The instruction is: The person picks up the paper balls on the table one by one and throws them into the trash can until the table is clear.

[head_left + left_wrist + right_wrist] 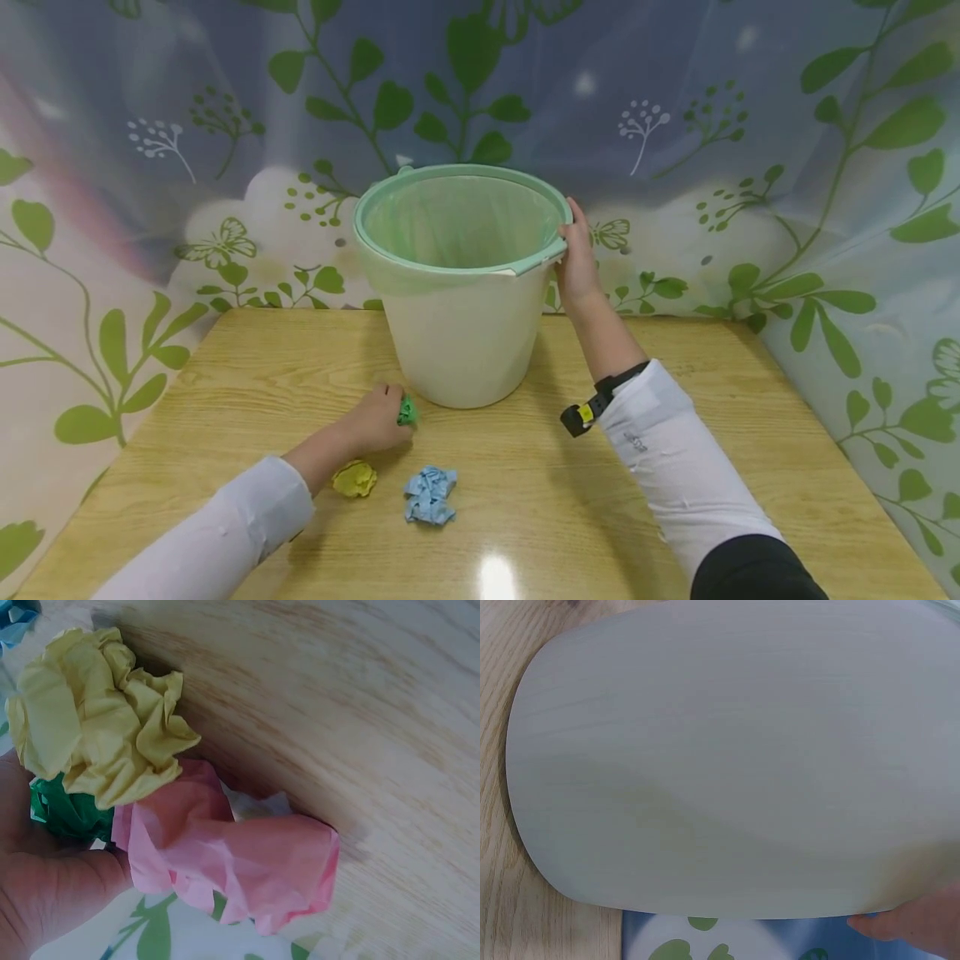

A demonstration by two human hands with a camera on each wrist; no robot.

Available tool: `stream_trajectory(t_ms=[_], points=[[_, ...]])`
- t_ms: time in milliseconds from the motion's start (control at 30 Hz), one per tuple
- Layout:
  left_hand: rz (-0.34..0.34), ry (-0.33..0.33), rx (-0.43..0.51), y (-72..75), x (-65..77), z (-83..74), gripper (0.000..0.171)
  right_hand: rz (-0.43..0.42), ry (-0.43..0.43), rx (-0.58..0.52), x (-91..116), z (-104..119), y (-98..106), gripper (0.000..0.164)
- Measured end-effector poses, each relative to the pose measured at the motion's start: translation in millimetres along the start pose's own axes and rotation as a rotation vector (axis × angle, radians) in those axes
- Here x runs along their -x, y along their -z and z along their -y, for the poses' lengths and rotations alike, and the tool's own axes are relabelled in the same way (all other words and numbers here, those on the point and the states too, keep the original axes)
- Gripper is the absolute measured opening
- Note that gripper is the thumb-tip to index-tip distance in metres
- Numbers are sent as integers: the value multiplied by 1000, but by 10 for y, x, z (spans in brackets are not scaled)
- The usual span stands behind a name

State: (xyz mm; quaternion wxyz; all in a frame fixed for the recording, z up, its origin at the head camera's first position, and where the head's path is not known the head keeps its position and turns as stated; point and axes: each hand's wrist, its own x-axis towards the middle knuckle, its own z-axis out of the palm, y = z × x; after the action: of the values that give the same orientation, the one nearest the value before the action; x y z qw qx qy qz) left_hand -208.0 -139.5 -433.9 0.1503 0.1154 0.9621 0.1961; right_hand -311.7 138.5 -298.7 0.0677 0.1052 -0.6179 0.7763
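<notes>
My left hand (375,419) grips a green crumpled paper ball (407,410), low over the table in front of a pale green bucket (457,333). Close by that hand are a yellow paper ball (355,479) and a pink crumpled paper (232,847). The pink one shows only in the left wrist view; whether the hand touches it I cannot tell. A light blue paper ball (431,495) lies to the right of the yellow one. My right hand (579,262) holds the bucket by the right side of its rim. The bucket stands upright, its bottom inside hidden.
The wooden table (675,433) reaches back to a leaf-patterned cloth backdrop (735,125), which also rises on both sides. The bucket's handle (536,260) lies down along the rim. A wrist camera (577,417) is strapped to the right wrist.
</notes>
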Motion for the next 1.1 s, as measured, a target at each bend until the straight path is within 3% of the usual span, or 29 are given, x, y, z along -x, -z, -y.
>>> stream_trajectory(t_ms=[333, 533, 800, 1100], points=[[-28, 7, 30, 94, 34, 68, 62, -12, -18, -2, 10, -49, 12, 71], [-103, 11, 31, 208, 61, 100, 58, 5, -2, 19, 14, -78, 21, 72], [-198, 62, 103, 641, 123, 104, 60, 5, 6, 19, 10, -54, 8, 74], [-269, 30, 163, 1120, 196, 114, 60, -2, 10, 7, -18, -37, 10, 73]])
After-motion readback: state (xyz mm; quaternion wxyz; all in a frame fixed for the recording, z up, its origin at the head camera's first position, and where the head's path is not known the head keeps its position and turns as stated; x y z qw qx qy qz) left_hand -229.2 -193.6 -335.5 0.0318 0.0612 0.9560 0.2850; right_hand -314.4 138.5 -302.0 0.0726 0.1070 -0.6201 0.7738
